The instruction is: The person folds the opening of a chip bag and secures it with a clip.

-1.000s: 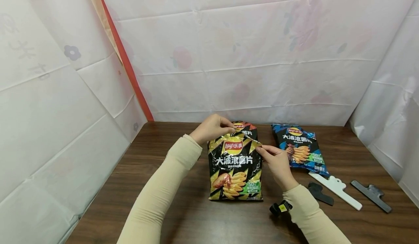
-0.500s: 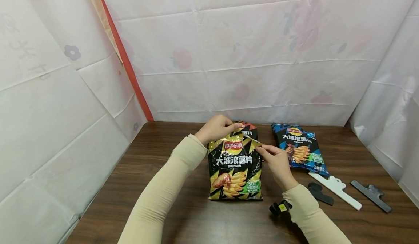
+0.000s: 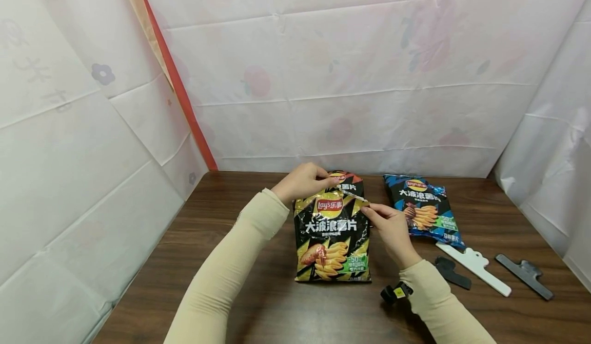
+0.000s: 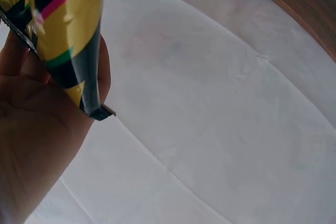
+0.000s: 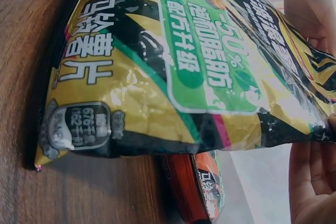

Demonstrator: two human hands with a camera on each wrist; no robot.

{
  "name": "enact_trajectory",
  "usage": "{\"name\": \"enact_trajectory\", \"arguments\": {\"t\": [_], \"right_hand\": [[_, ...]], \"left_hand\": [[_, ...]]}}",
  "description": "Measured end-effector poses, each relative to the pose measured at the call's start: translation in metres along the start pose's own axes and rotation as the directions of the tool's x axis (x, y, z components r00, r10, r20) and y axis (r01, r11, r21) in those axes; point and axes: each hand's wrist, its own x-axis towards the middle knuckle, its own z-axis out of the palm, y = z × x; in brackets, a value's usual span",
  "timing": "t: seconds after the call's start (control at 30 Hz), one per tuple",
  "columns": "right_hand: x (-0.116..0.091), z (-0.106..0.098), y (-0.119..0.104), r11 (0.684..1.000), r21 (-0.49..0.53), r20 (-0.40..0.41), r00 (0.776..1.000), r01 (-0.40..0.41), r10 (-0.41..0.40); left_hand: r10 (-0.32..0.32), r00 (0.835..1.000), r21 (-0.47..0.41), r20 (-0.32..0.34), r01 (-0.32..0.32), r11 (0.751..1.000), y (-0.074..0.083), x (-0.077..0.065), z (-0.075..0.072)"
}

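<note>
A yellow-and-black chip bag (image 3: 331,234) stands upright on the table, its printed front towards me. My left hand (image 3: 304,182) pinches its top edge near the middle. With thumb and fingers, my right hand (image 3: 391,230) pinches the bag's top right corner. The left wrist view has the left hand (image 4: 50,114) behind a folded striped part of the bag (image 4: 71,30); its fingertips are partly hidden. In the right wrist view, the bag (image 5: 136,72) rises from the table towards both hands. Right behind it is a red-and-black chip bag (image 3: 353,181), mostly covered.
A blue chip bag (image 3: 421,208) lies to the right. In front of it are a white bag clip (image 3: 475,269), a small black clip (image 3: 452,273) and a dark grey clip (image 3: 524,276). White cloth (image 3: 346,77) hangs behind and beside the wooden table (image 3: 208,216).
Over the last second my left hand has slid a little to the right along the bag's top edge. The right hand and the bag's base have stayed in place.
</note>
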Motion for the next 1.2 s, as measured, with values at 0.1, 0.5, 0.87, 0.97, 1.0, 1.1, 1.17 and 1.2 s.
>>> {"name": "enact_trajectory", "arguments": {"t": [0.1, 0.5, 0.87, 0.97, 1.0, 1.1, 1.17, 1.2], "right_hand": [[0.0, 0.0, -0.001, 1.0, 0.015, 0.003, 1.0, 0.002, -0.002], [-0.001, -0.004, -0.002, 0.998, 0.061, 0.058, 0.998, -0.013, 0.01], [-0.002, -0.011, -0.009, 1.0, 0.014, 0.193, 0.981, -0.001, -0.002], [0.001, -0.013, -0.012, 1.0, -0.01, 0.224, 0.975, 0.005, -0.002], [0.002, -0.013, -0.013, 1.0, -0.027, 0.23, 0.973, 0.0, 0.006], [0.004, -0.014, -0.016, 0.998, -0.058, 0.237, 0.97, -0.036, 0.048], [0.005, -0.014, -0.018, 0.995, -0.07, 0.239, 0.967, -0.073, 0.088], [0.005, -0.013, -0.019, 0.993, -0.07, 0.242, 0.965, -0.09, 0.104]], "left_hand": [[0.011, 1.0, -0.008, 0.022, -0.01, 1.0, 0.0, -0.001, -0.001], [0.025, 0.999, -0.017, 0.045, -0.024, 1.0, 0.001, -0.003, 0.0], [0.022, 0.999, -0.014, 0.041, -0.022, 1.0, 0.002, -0.003, 0.0], [0.026, 0.999, -0.015, 0.04, -0.026, 1.0, 0.002, -0.003, 0.001], [0.028, 0.999, -0.014, 0.04, -0.027, 1.0, 0.002, -0.003, 0.001], [0.029, 0.999, -0.011, 0.041, -0.029, 1.0, 0.002, -0.002, 0.001], [0.03, 0.999, -0.005, 0.043, -0.03, 1.0, 0.001, -0.002, 0.002], [0.03, 0.999, -0.003, 0.043, -0.03, 1.0, 0.001, -0.002, 0.002]]}}
